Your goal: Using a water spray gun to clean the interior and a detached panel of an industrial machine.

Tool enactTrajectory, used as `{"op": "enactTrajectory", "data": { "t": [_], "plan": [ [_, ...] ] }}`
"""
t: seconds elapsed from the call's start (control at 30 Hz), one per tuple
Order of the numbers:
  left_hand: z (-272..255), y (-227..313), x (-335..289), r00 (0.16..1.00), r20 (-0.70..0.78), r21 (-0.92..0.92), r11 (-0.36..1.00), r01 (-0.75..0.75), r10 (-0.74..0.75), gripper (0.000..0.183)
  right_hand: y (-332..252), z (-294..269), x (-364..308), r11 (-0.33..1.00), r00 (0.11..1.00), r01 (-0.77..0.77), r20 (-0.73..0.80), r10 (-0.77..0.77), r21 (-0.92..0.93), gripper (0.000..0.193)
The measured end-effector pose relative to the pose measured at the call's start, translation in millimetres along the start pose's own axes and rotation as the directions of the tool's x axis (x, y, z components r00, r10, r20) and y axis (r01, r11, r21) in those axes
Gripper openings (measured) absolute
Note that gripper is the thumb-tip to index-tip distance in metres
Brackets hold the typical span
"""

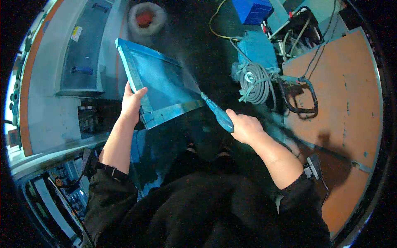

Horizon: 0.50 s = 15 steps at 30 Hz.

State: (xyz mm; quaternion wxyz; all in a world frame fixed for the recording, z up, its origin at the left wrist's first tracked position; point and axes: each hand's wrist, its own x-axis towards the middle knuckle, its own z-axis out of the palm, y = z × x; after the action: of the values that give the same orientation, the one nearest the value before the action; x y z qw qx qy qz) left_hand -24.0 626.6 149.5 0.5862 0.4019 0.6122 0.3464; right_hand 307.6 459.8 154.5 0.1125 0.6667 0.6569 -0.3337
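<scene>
A blue-framed screen (159, 82) stands tilted at the middle of the view, its mesh panel facing the person and its lower corner closest to the body. The left hand (132, 103) grips the frame's left bar near that lower corner, fingers wrapped around the edge and thumb lying on the face of the bar. A fine spray of water (186, 78) fans across the mesh, widening toward the upper part of the frame. The spray comes from a blue spray gun (217, 112) whose nozzle sits just beside the screen's right lower edge. The right hand (246, 127) is closed around the gun's handle, to the right of the screen.

Further right of the screen lies a coil of grey hose (256, 84), bundled against a blue machine housing (256, 49) with cables and tubes around it. Beyond that, still to the right of the screen, an orange-brown floor panel (343, 103) spreads out, with a black looped handle (304, 97) resting at its near edge. Above the screen, a white sack (144, 18) holds something red, and a blue crate (252, 10) sits up and to the right of the screen. To the left of the screen stands a grey cabinet (82, 53) with dark handles. Below the screen the floor is dark and wet.
</scene>
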Motion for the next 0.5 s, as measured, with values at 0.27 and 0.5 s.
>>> {"op": "enactTrajectory", "data": {
  "t": [0.27,0.5],
  "plan": [
    [29.9,13.7,-27.6,0.997,0.052,-0.022,0.998,0.056,-0.055,0.075,-10.3,-35.7,-73.8,0.959,0.945,0.279,-0.191,-0.266,0.044,0.061],
    [67.1,25.1,-57.7,1.0,0.0,0.005,1.0,0.009,-0.009,0.082,38.5,-48.7,-140.0,0.955,0.941,0.295,-0.165,-0.294,-0.017,0.069]
  ]
}}
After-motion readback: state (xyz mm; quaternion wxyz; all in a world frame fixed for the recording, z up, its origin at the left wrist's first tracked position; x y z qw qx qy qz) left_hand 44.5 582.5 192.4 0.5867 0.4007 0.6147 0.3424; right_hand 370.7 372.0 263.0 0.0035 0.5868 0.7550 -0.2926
